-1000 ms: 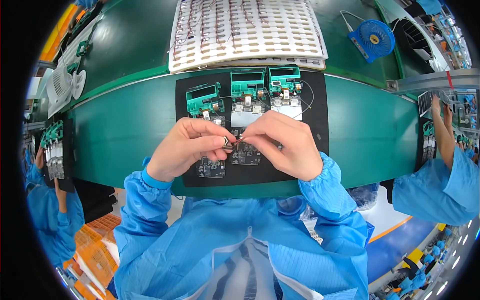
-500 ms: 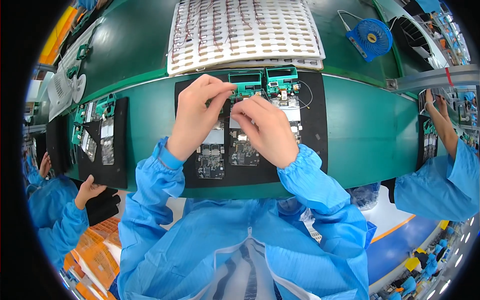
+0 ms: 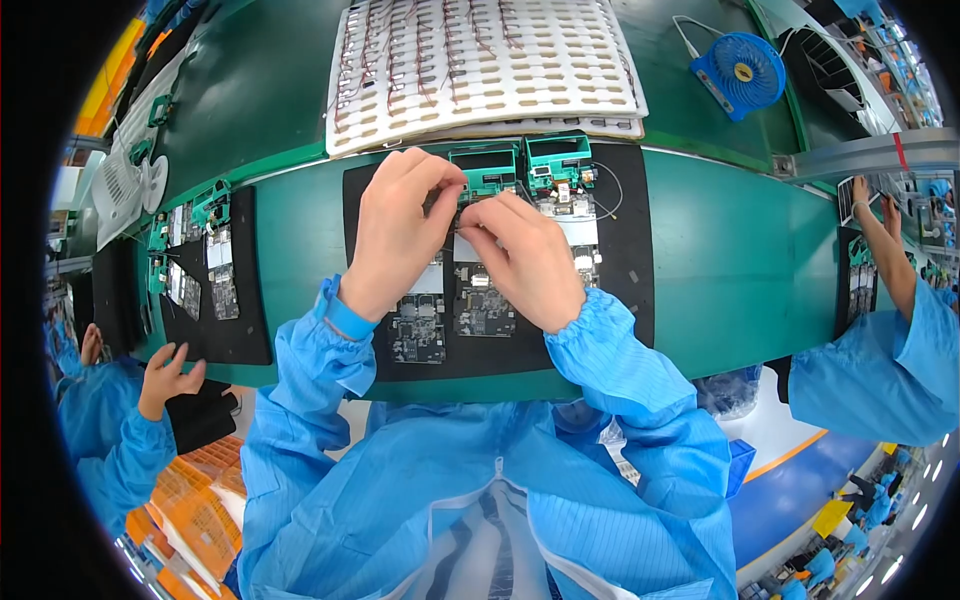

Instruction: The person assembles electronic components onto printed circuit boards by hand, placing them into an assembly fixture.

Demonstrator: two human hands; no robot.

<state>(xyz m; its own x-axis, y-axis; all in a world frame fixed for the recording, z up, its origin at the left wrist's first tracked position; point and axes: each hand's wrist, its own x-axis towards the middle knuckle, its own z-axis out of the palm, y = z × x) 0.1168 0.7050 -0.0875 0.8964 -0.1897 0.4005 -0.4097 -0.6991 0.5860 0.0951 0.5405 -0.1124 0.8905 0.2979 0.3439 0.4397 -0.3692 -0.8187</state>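
Observation:
Over the black mat (image 3: 625,300), my left hand (image 3: 398,222) pinches with thumb and forefinger close to a green plastic housing (image 3: 490,182). My right hand (image 3: 528,255) is pinched too, its fingertips just right of the left ones. Whatever the fingers hold is too small to make out. Beneath the hands lie a circuit board (image 3: 418,328) on the left and another circuit board (image 3: 484,308) in the middle. A second green housing (image 3: 562,158) sits to the right, with a thin grey cable (image 3: 618,190) looping from it. My hands hide parts of the boards.
A white slotted tray (image 3: 570,90) with rows of small wired parts lies beyond the mat. A blue fan (image 3: 741,74) stands at the far right. Co-workers' hands (image 3: 172,380) and boards (image 3: 222,290) are at the left; another person's arm (image 3: 885,235) is at the right.
My hands stay pinched and have shifted very little, the fingertips a bit closer together. The co-worker's hand at the left has lifted off the mat's edge, fingers spread.

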